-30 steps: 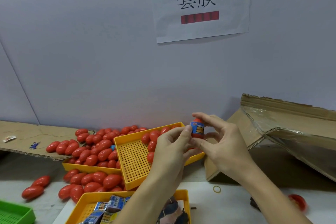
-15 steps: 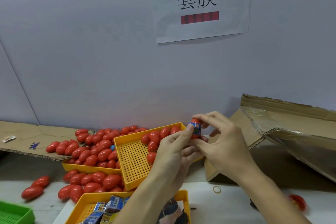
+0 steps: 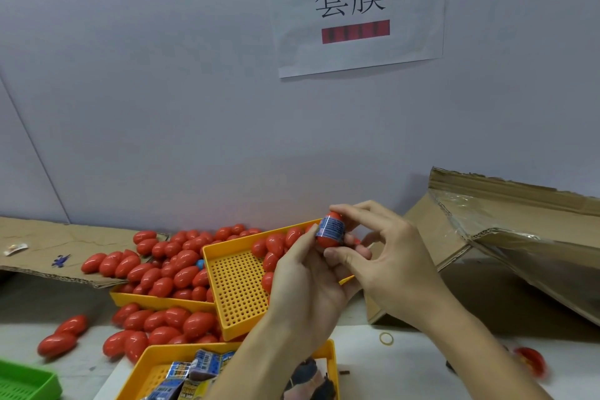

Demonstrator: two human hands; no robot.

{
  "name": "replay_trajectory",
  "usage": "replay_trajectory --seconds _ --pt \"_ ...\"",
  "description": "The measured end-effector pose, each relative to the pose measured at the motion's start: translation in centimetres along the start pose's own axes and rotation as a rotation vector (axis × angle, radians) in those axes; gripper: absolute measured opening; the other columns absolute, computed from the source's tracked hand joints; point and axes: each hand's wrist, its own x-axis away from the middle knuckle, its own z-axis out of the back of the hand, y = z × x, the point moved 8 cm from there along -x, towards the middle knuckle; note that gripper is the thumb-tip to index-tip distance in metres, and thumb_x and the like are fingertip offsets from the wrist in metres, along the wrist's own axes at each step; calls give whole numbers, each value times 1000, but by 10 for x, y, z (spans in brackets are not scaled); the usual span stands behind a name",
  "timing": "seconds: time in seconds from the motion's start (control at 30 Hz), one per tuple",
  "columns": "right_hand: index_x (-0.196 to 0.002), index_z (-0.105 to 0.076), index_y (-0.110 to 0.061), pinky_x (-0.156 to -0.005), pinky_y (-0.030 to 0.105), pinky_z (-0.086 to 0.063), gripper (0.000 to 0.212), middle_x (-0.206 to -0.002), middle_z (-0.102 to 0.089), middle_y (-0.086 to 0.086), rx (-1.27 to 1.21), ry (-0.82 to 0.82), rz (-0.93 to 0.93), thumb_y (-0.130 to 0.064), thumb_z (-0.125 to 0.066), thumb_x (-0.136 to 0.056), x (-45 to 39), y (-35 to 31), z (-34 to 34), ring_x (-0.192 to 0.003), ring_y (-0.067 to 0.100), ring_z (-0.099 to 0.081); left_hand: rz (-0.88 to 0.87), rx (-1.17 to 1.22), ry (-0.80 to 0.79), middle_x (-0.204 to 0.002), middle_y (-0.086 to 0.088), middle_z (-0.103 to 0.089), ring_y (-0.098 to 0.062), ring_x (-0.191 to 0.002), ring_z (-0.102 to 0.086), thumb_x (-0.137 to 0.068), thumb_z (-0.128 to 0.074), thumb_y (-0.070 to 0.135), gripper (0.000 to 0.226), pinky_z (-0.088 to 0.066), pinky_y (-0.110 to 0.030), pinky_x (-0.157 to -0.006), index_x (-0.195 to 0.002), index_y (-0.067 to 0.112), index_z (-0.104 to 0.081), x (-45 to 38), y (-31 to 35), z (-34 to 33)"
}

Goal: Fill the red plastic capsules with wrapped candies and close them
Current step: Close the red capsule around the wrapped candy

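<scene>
Left hand (image 3: 303, 279) and right hand (image 3: 386, 256) meet in mid-air, both pinching one red capsule (image 3: 330, 230) with a blue band around its middle: left fingertips on its side, right forefinger on top and thumb beneath. Left of the hands, more red capsules (image 3: 168, 269) heap over a yellow tray (image 3: 235, 289). Below the hands, another tray holds wrapped candies (image 3: 198, 367). Right of them leans a cardboard box (image 3: 506, 237).

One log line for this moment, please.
left hand: holds red plastic capsule with blue band | right hand: pinches it | over yellow perforated tray
</scene>
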Motion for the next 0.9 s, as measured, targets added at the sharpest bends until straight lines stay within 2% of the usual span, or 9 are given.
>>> replay_trajectory --seconds 0.07,0.2,0.4,0.47,0.53,0.6,0.7,0.8,0.9 --pt "-126 -63 -24 -79 9 -49 49 -110 -63 -14 11 2 -2 -13 -77 -80 0 2 1 -103 1 -58 -57 -98 36 -88 -20 -69 -28 -78 -71 -85 -62 28 38 -59 -36 -65 -110 0 -69 -1 4 4" --pt "-127 -62 -24 -83 9 -49 46 -116 -64 -13 56 -10 -3 -15 -74 -84 0 4 1 -109 -1 -58 -208 -263 123 -101 -21 -73 -30 -90 -74 -75 -74 23 29 -59 -32 -65 -99 7 -71 -1 17 9" --pt "-127 -61 -26 -78 3 -45 46 -116 -64 -15 85 -4 -9 -23 -75 -83 1 7 0 -106 -5 -57 -244 -329 174 -101 -19 -73 -31 -91 -74 -65 -81 23 55 -60 -31 -66 -112 2 -60 0 20 10" --pt "-125 -61 -25 -79 4 -47 46 -112 -64 -16 76 10 -12 -33 -73 -81 1 5 1 -105 -6 -57 -258 -325 184 -102 -18 -74 -31 -93 -74 -65 -81 30 58 -60 -31 -66 -112 3 -60 1 20 8" --pt "-125 -61 -24 -83 6 -49 52 -107 -61 -19 49 14 -24 -43 -65 -76 1 4 0 -106 -7 -56 -265 -287 191 -101 -16 -75 -29 -93 -74 -72 -75 37 48 -60 -31 -66 -108 8 -63 1 20 8" --pt "-125 -61 -24 -84 7 -49 54 -106 -60 -19 23 6 -37 -45 -62 -75 1 4 -1 -109 -7 -54 -272 -247 202 -98 -16 -75 -30 -92 -74 -77 -71 34 31 -60 -31 -64 -99 12 -69 2 20 10" --pt "-125 -60 -26 -81 9 -51 48 -107 -62 -17 -6 -1 -61 -39 -66 -79 2 9 -3 -108 -7 -55 -300 -232 208 -97 -18 -74 -32 -91 -74 -74 -72 27 17 -59 -29 -63 -84 14 -75 2 22 13" --pt "-126 -56 -33 -87 17 -54 43 -114 -62 -17 -60 -28 -113 -20 -68 -87 2 18 -6 -109 0 -58 -330 -283 220 -95 -16 -75 -30 -91 -74 -67 -78 26 19 -59 -27 -64 -82 15 -74 3 26 14" --pt "-123 -51 -44 -90 16 -53 47 -118 -61 -22 -127 -66 -148 -15 -67 -89 3 24 -10 -113 2 -58 -383 -360 224 -94 -14 -75 -27 -91 -74 -65 -80 24 26 -59 -26 -65 -87 14 -71 4 31 13"
